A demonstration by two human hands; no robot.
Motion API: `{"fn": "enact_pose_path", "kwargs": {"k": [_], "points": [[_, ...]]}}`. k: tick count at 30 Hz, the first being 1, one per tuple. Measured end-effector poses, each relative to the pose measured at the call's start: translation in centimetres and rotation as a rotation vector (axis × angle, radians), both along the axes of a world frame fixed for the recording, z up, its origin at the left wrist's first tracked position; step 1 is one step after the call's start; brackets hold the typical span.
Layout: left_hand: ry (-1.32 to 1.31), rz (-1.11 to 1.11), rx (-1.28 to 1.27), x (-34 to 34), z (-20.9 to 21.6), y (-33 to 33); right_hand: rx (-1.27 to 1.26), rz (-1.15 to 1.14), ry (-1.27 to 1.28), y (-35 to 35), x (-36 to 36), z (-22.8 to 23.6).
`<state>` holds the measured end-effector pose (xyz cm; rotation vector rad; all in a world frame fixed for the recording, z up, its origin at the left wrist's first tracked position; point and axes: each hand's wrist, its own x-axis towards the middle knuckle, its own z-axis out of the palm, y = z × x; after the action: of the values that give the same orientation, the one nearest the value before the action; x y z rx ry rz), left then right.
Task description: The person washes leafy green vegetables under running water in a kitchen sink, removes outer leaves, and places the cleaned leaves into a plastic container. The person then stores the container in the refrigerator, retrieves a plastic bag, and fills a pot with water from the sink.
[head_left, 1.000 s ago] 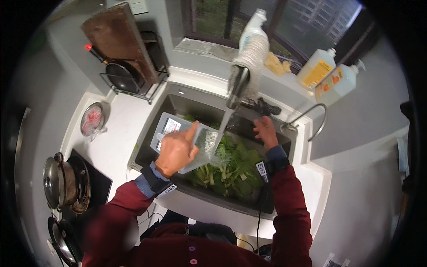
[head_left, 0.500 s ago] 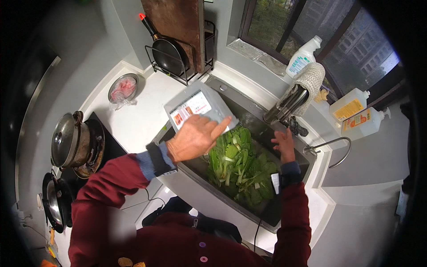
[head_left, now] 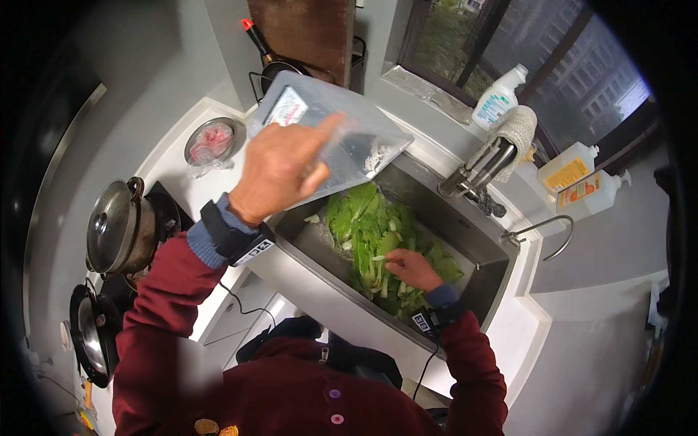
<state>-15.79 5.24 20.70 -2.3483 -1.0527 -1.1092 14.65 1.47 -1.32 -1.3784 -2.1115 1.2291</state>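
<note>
The green leaves (head_left: 367,218) lie in a heap in the big grey sink (head_left: 476,247). The right hand (head_left: 413,269) is down on them, fingers bent beside a pale stem; I can't tell if it grips. The left hand (head_left: 280,171) is grasping a clear plastic box (head_left: 356,120), which is tipped up over the far left part of the sink. Left of the box, a metal bowl (head_left: 211,144) sits on the white surface (head_left: 174,174). The tap (head_left: 476,168) stands at the far side, with a knobbly cloth (head_left: 518,127) over it.
</note>
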Motion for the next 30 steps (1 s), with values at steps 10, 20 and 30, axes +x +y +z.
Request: {"fn": "enact_pose_path", "kwargs": {"k": [10, 20, 30], "points": [[-1.066, 0.421, -0.241, -15.5, -4.9, -6.2, 0.234, 0.191, 0.015, 3.4, -17.2, -2.5], [-1.321, 0.547, -0.34, -20.7, -8.4, -11.8, 0.496, 0.03, -0.14, 8.9, -28.9, -7.4], [-1.269, 0.426, -0.53, -21.2, -8.4, -8.7, 0.435, -0.091, 0.241, 6.4, -23.6, -2.4]]}}
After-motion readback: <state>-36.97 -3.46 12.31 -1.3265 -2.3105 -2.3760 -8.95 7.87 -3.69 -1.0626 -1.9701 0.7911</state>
